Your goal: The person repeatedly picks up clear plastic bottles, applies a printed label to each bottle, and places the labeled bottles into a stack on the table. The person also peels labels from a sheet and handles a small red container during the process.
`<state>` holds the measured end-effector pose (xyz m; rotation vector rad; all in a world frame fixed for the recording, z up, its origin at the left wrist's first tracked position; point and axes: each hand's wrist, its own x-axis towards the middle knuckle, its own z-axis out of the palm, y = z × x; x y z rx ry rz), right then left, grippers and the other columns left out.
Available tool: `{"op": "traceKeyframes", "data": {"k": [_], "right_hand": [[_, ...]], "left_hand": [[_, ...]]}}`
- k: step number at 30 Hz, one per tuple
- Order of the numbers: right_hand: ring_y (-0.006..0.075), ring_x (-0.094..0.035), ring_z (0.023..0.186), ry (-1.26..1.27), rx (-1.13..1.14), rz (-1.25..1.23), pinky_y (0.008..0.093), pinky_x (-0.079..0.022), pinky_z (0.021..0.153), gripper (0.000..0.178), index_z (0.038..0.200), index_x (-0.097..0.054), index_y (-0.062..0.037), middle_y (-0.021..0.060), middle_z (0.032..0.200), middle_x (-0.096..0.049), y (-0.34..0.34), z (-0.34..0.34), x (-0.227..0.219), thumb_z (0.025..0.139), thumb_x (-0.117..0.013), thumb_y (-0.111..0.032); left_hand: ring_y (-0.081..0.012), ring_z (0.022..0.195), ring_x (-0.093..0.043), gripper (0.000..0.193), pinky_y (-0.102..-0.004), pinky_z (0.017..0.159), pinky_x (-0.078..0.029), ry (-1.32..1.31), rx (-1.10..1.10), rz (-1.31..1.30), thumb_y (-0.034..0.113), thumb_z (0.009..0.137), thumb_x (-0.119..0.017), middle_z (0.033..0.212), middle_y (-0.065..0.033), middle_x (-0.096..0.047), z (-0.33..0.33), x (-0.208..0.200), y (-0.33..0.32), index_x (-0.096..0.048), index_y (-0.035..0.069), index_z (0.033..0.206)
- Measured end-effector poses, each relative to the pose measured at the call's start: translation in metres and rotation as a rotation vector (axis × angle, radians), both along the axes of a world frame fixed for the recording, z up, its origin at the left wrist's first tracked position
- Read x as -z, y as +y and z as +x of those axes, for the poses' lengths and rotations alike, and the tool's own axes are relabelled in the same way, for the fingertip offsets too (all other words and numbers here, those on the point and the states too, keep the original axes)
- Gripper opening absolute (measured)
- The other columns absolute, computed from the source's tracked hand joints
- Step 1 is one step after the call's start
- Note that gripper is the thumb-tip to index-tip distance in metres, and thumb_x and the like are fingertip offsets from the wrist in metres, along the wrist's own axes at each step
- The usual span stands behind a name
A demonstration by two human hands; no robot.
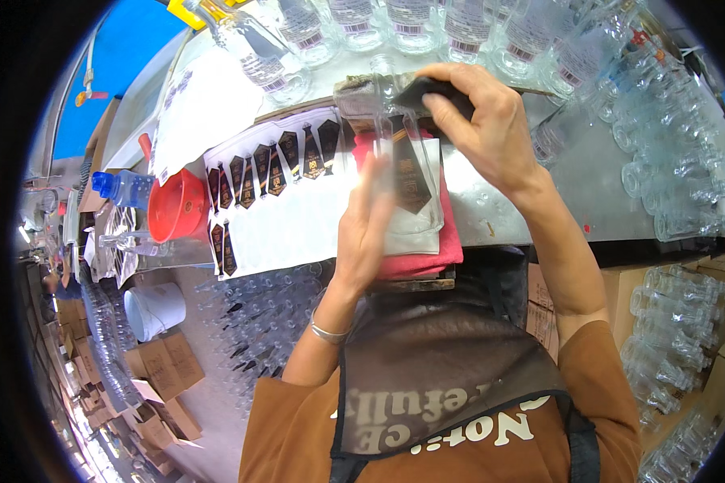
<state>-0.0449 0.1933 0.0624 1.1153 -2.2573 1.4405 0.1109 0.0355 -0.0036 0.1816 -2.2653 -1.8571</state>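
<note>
A clear glass bottle (427,216) lies on a folded white cloth over a pink cloth (451,233), its neck toward the far side against a worn block (354,101). A black tie-shaped label (411,181) with gold print shows on the bottle. My left hand (362,229) is at the bottle's left side, its fingers pointing away and smeared by motion; whether it grips the glass is unclear. Above the bottle's neck end, my right hand (487,121) pinches a flat black pad (439,95) between thumb and fingers.
A white sheet (282,217) with several black tie-shaped labels lies at the left, near a red bowl (177,205) and a blue-capped plastic bottle (129,189). Several glass bottles (407,28) stand along the back; more crowd the right (685,161). Another group of bottles (266,322) stands below the table's left edge.
</note>
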Motion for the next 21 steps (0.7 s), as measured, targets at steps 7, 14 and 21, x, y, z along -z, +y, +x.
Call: {"op": "traceKeyframes", "data": {"k": [7, 14, 21], "right_hand": [[0.0288, -0.067, 0.090, 0.265, -0.012, 0.055, 0.0349, -0.054, 0.082, 0.022, 0.104, -0.070, -0.0038, 0.0118, 0.099, -0.071, -0.008, -0.006, -0.007, 0.082, -0.069, -0.003], [0.0228, -0.066, 0.086, -0.301, -0.414, 0.120, 0.0349, -0.053, 0.077, 0.030, 0.111, -0.069, -0.0008, 0.0107, 0.096, -0.069, 0.046, 0.086, -0.009, 0.080, -0.070, 0.002], [0.0089, -0.061, 0.088, -0.776, -0.167, -0.158, 0.0250, -0.048, 0.082, 0.032, 0.112, -0.069, 0.0027, 0.0032, 0.094, -0.068, 0.037, 0.038, 0.036, 0.105, -0.056, -0.025]], "left_hand": [[-0.0278, 0.147, -0.037, 0.075, -0.0386, 0.120, -0.029, 0.079, 0.055, 0.000, 0.011, 0.094, -0.065, 0.157, -0.0200, -0.040, 0.009, 0.001, -0.007, -0.028, -0.004, 0.157], [-0.0330, 0.152, -0.028, 0.100, -0.0435, 0.123, -0.021, 0.127, 0.203, -0.103, 0.018, 0.082, -0.075, 0.162, -0.0243, -0.029, 0.028, -0.004, -0.017, -0.016, -0.003, 0.160], [-0.0321, 0.151, -0.028, 0.068, -0.0416, 0.123, -0.021, -0.005, -0.020, -0.060, 0.027, 0.104, -0.048, 0.160, -0.0257, -0.033, -0.015, -0.022, 0.006, -0.021, -0.008, 0.156]]}}
